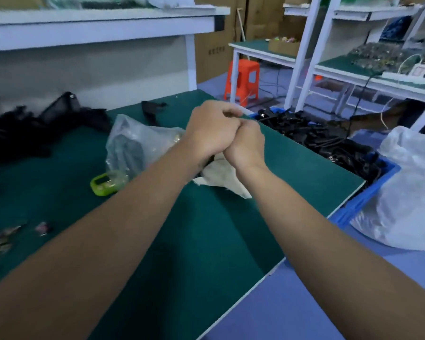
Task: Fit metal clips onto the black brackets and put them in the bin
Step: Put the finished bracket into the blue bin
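One bin [368, 195] (blue), one stool [242, 79].

Your left hand [210, 130] and right hand [247, 143] are pressed together above the green worktop [219, 229], fingers curled inward. Whatever they grip is hidden between them. Just below your wrists lies a crumpled white sheet [221, 176], with a clear plastic bag [133, 143] and a small green device [101, 184] to the left of it. A blurred pile of black brackets [35, 128] sits at the far left. Off the worktop's right edge, a blue bin [363, 200] holds more black parts [317, 138], and a white bag [407, 192] lies beside it.
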`<state>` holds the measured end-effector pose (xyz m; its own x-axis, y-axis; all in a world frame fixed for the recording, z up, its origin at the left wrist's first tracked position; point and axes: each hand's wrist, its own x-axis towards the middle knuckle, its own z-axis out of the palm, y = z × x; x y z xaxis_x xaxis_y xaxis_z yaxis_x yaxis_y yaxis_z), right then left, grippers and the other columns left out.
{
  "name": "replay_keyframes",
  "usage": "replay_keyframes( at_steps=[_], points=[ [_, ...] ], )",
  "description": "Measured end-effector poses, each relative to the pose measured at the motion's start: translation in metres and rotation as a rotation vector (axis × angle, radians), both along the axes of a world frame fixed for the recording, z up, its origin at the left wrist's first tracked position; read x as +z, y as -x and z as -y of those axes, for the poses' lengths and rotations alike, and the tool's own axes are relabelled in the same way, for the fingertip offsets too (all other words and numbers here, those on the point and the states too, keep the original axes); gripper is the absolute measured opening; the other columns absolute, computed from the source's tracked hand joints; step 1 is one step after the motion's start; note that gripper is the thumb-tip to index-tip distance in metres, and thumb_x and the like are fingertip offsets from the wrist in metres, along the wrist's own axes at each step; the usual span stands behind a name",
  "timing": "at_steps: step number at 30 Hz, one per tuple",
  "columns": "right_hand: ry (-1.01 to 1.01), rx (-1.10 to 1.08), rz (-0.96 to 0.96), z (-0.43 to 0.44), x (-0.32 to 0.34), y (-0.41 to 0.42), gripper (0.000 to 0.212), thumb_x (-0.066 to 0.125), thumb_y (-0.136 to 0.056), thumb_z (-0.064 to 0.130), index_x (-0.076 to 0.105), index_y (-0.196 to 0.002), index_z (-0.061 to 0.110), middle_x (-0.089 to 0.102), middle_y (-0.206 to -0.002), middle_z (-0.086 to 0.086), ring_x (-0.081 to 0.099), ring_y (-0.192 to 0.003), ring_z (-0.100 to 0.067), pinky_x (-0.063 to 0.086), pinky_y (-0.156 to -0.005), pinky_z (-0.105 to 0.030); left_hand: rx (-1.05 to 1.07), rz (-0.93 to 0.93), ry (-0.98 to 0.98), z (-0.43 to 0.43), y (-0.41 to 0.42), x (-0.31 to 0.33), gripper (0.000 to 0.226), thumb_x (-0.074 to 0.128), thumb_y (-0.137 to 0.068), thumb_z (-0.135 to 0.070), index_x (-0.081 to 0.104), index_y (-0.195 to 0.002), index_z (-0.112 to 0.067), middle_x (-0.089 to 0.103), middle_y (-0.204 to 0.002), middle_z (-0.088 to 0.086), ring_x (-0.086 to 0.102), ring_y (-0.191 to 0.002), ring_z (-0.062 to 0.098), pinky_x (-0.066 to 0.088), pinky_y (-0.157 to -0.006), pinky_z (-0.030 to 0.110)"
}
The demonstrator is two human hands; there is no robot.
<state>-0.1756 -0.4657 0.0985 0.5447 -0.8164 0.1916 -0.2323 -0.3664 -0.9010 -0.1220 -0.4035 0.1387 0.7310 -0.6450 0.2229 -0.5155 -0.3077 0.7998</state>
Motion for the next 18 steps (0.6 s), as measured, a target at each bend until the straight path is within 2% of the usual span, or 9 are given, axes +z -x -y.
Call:
replay_keyframes(
  at_steps=[2,5,8,9,11,12,15,17,18],
  points=[
    [0.075,0.122,0.013,-0.038,0.009,-0.016,0.020,0.057,-0.084,0.012,0.068,-0.088,0.028,0.063,-0.072,0.012,0.060,-0.071,-0.010,0.037,-0.048,-0.020,0.078,0.102,0.044,-0.040,-0.017,0.007,0.029,0.063,-0.084,-0.014,0.080,-0.094,-0.036,0.076,-0.099,-0.019,0.067,-0.097,-0.003,0.046,-0.090,0.008],
    [0.127,0.285,-0.016,-0.091,0.009,-0.036,0.012,0.058,-0.074,0.016,0.066,-0.077,0.024,0.066,-0.061,0.008,0.062,-0.062,-0.004,0.042,-0.045,-0.018,0.156,0.179,0.062,-0.101,-0.035,0.006,0.027,0.065,-0.082,-0.012,0.082,-0.094,-0.029,0.078,-0.099,-0.014,0.069,-0.097,0.003,0.052,-0.091,0.017],
    [0.081,0.460,0.027,-0.136,0.002,-0.046,0.022,0.050,-0.075,0.009,0.070,-0.068,0.017,0.071,-0.059,0.001,0.071,-0.058,-0.017,0.059,-0.057,-0.035,0.303,0.216,0.085,-0.165,-0.055,-0.010,0.024,0.062,-0.086,-0.016,0.081,-0.092,-0.029,0.078,-0.100,-0.014,0.069,-0.098,0.006,0.052,-0.094,0.024],
    [0.055,0.521,0.057,-0.150,-0.002,-0.051,0.028,0.050,-0.081,0.005,0.073,-0.072,0.017,0.072,-0.062,-0.002,0.072,-0.059,-0.020,0.060,-0.061,-0.038,0.390,0.228,0.120,-0.187,-0.064,-0.018,0.024,0.060,-0.089,-0.017,0.081,-0.094,-0.028,0.078,-0.100,-0.014,0.069,-0.095,0.006,0.052,-0.091,0.024],
    [0.166,0.592,-0.024,-0.168,-0.013,-0.068,0.029,0.054,-0.089,0.005,0.078,-0.081,0.020,0.072,-0.067,0.004,0.071,-0.064,-0.012,0.057,-0.067,-0.027,0.547,0.200,0.182,-0.228,-0.081,-0.035,0.024,0.058,-0.095,-0.020,0.080,-0.097,-0.027,0.078,-0.099,-0.011,0.064,-0.074,0.009,0.050,-0.077,0.023],
    [0.276,0.602,-0.141,-0.173,-0.015,-0.076,0.028,0.056,-0.089,0.007,0.078,-0.083,0.021,0.070,-0.069,0.008,0.068,-0.067,-0.009,0.051,-0.064,-0.022,0.611,0.158,0.184,-0.247,-0.088,-0.044,0.023,0.058,-0.097,-0.020,0.080,-0.099,-0.027,0.078,-0.096,-0.009,0.058,-0.060,0.010,0.047,-0.067,0.024],
    [0.546,0.431,-0.423,-0.173,-0.015,-0.091,0.020,0.055,-0.086,0.006,0.069,-0.076,0.017,0.066,-0.076,-0.002,0.064,-0.076,-0.027,0.042,-0.058,-0.030,0.715,-0.008,0.168,-0.296,-0.104,-0.076,0.025,0.058,-0.100,-0.015,0.077,-0.109,-0.028,0.075,-0.090,-0.010,0.042,-0.035,0.007,0.041,-0.042,0.025],
    [0.566,0.322,-0.494,-0.162,-0.015,-0.092,0.017,0.055,-0.086,0.013,0.060,-0.070,0.016,0.062,-0.073,-0.003,0.063,-0.076,-0.031,0.034,-0.055,-0.030,0.785,-0.006,0.138,-0.323,-0.111,-0.090,0.028,0.057,-0.099,-0.014,0.075,-0.114,-0.030,0.075,-0.100,-0.009,0.050,-0.038,0.005,0.049,-0.044,0.026],
    [0.564,0.225,-0.497,-0.155,-0.018,-0.094,0.017,0.055,-0.088,0.018,0.060,-0.071,0.016,0.060,-0.072,-0.002,0.062,-0.075,-0.030,0.034,-0.056,-0.030,0.822,0.024,0.113,-0.336,-0.116,-0.094,0.032,0.057,-0.098,-0.014,0.072,-0.121,-0.030,0.074,-0.112,-0.006,0.062,-0.053,0.005,0.057,-0.056,0.029]
  ],
)
